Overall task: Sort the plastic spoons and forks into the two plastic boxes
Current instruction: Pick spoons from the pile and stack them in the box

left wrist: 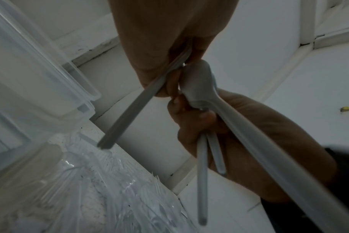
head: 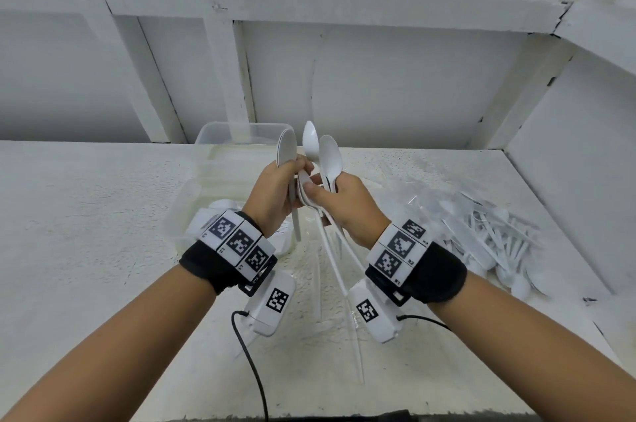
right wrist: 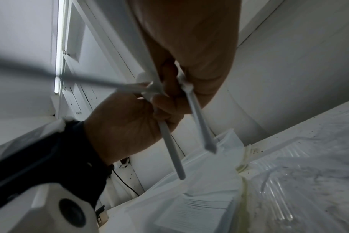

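Both hands are raised above the white table (head: 103, 215), close together. My left hand (head: 296, 169) grips one white plastic spoon (head: 287, 147), bowl up, handle hanging down. My right hand (head: 327, 185) holds several white spoons (head: 329, 157) fanned out, their long handles (head: 339, 270) pointing down toward me. The left fingers touch that bunch near a low spoon bowl (left wrist: 199, 82). A clear plastic box (head: 241, 134) stands at the back, and a second box (head: 187, 211) lies below the left hand. From the right wrist, the left hand (right wrist: 130, 123) and two handles (right wrist: 172, 151) show.
A heap of white plastic cutlery (head: 488, 235) lies on crumpled clear wrapping (head: 413, 194) at the right of the table. White panelled walls (head: 378, 84) close the back and right side. Camera cables (head: 251, 363) hang from both wrists.
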A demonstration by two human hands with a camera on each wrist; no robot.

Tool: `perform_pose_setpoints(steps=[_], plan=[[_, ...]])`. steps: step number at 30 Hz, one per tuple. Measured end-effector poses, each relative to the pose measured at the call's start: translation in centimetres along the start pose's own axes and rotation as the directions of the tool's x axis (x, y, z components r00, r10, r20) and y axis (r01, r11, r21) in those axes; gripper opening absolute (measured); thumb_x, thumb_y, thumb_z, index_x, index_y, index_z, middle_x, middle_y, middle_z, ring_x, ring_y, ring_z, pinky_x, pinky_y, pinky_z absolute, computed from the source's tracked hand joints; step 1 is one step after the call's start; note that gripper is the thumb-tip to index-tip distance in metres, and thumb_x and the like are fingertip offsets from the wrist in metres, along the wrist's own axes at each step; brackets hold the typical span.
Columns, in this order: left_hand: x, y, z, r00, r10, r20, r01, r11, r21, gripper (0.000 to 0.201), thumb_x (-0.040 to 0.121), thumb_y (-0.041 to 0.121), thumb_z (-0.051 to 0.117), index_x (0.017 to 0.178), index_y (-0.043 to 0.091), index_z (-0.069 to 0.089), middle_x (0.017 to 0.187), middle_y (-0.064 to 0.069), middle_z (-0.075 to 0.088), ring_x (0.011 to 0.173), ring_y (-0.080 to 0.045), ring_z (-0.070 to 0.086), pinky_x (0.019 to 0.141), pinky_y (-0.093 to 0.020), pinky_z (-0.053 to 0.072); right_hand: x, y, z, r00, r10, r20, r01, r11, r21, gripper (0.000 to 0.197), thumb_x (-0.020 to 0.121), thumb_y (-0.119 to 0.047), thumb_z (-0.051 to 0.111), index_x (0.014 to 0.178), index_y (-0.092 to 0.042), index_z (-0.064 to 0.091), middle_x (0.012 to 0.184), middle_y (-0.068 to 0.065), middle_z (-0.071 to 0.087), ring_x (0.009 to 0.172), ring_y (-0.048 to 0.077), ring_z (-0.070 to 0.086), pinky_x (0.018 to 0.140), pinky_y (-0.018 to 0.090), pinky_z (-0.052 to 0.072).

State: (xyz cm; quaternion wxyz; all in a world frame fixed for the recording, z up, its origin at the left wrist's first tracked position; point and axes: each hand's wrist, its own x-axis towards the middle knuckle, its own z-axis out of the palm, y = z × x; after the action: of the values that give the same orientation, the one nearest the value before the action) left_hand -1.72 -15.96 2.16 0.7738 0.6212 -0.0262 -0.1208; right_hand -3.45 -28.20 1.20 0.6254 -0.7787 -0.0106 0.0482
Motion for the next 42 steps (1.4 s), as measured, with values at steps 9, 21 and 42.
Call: perform_pose_setpoints(steps=[9, 21, 42], plan=[[-0.6, -0.7, 0.3, 0.994, -0.105, -0.007, 0.104, 0.991, -0.088, 0.061, 0.083, 0.073, 0.031, 0.116, 0.023, 0.038, 0.079, -0.008, 0.053, 0.054, -0.013, 0.046, 0.053, -0.025, 0.037, -0.5, 0.2, -0.4, 0.971, -0.089, -0.221, 0.075, 0.995, -0.071, 0.016, 0.091, -0.022, 0.059, 0.079, -0.011, 0.059, 0.064, -0.001, 0.054, 0.054, 0.009, 0.051, 0.047, 0.019, 0.042], [-1.3, -1.2, 1.2, 0.970, -0.197, 0.140, 0.210, 0.974, -0.085, 0.049, 0.101, 0.041, 0.019, 0.106, 0.024, 0.064, 0.099, -0.011, 0.059, 0.078, -0.019, 0.052, 0.071, -0.033, 0.040, -1.2, -0.3, 0.6, 0.887, -0.257, -0.385, 0.204, 0.963, -0.173, 0.013, 0.085, -0.026, 0.066, 0.088, -0.018, 0.056, 0.092, 0.004, 0.050, 0.081, 0.015, 0.053, 0.073, 0.025, 0.044], [-1.8, -2.1, 0.3, 0.944, -0.164, 0.287, 0.175, 0.985, -0.013, 0.033, 0.097, 0.037, 0.041, 0.080, 0.010, 0.050, 0.072, -0.001, 0.048, 0.067, -0.011, 0.047, 0.065, -0.021, 0.044, -1.1, 0.3, -0.3, 0.932, -0.212, -0.295, 0.195, 0.977, -0.089, 0.030, 0.087, -0.035, 0.062, 0.102, -0.025, 0.038, 0.089, -0.006, 0.052, 0.083, 0.012, 0.057, 0.070, 0.018, 0.050]])
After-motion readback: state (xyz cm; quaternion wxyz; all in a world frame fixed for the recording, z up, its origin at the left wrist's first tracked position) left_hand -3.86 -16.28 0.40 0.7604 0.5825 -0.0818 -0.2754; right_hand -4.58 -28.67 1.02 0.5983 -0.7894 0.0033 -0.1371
